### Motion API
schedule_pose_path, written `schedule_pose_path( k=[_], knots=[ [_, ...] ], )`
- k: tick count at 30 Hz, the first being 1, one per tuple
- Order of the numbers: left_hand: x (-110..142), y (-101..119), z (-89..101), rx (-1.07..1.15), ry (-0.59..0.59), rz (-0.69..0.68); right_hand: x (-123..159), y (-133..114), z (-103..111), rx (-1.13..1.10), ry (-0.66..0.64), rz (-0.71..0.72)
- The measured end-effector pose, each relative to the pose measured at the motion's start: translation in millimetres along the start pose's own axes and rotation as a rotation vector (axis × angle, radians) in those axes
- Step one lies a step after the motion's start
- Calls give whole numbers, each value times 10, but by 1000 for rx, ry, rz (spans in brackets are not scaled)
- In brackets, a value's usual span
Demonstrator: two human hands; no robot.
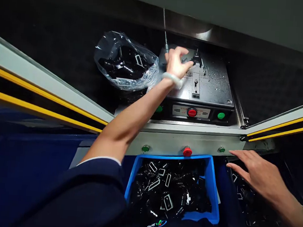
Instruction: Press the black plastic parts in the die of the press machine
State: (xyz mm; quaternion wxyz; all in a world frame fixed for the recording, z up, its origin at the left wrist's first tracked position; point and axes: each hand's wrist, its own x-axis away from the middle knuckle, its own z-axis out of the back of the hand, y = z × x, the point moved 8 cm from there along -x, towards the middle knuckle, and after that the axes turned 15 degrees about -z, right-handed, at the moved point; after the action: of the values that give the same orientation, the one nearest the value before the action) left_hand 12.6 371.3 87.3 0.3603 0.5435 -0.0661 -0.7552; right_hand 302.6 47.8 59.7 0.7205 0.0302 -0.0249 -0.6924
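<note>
Left hand (176, 63) curled at a black clamp (197, 59) on a scuffed steel plate (210, 93), grip unclear; right hand (254, 170) open and splayed beside a dark bin (235, 204); glossy black moulded parts (168, 195) heaped in a blue plastic bin (209, 174), more in a crinkled clear polythene bag (125, 62)

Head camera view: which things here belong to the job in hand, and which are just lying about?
In use: left hand on the metal fixture; right hand at the dark bin of black parts.

Nearby: blue bin of black parts; plastic bag of black parts; red stop button.
</note>
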Motion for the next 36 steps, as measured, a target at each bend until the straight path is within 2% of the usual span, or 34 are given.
schedule_pose_path(
  k=[1, 3, 5, 6, 8, 10, 13, 15, 18, 22, 24, 25, 27, 28, 30, 32, 34, 36],
  knots=[
    [231, 116, 193, -49, 31, 38, -36, -46, -119, -43, -35, -8],
    [801, 467, 520, -48, -5, 33, -174, -95, -381, -108, -101, -47],
    [1447, 819, 807, -30, -94, 3, -321, -66, -640, -143, -153, -99],
    [1765, 925, 930, -30, -150, 23, -378, -29, -755, -159, -175, -121],
    [2312, 982, 1106, -57, -293, 88, -450, 58, -923, -198, -197, -150],
    [2691, 869, 1196, -142, -462, 153, -478, 125, -1006, -243, -191, -154],
    [2933, 632, 1205, -259, -690, 177, -479, 147, -1032, -298, -159, -141],
    [2951, 548, 1181, -298, -768, 173, -476, 137, -1028, -311, -115, -151],
    [2928, 548, 1172, -364, -784, 187, -481, 132, -1037, -300, -35, -190],
    [2932, 710, 1160, -422, -710, 217, -452, 112, -1060, -288, 3, -212],
    [2933, 891, 1038, -411, -698, 186, -389, 43, -1025, -269, 23, -206],
    [2942, 1019, 911, -375, -729, 149, -342, -21, -1000, -260, 31, -198],
    [3012, 1339, 535, -244, -879, 46, -227, -226, -985, -257, 2, -157],
    [3080, 1510, 319, -171, -987, -5, -160, -363, -1017, -257, -52, -123],
    [3262, 1782, -76, -82, -1214, -65, 1, -674, -1185, -211, -244, -35],
    [3438, 1909, -365, -67, -1381, -69, 199, -947, -1445, -90, -472, 46],
    [3568, 1915, -539, -78, -1465, -50, 365, -1124, -1689, 19, -626, 84],
    [3657, 1865, -614, -75, -1500, -45, 449, -1228, -1877, 65, -687, 78]
  ],
)
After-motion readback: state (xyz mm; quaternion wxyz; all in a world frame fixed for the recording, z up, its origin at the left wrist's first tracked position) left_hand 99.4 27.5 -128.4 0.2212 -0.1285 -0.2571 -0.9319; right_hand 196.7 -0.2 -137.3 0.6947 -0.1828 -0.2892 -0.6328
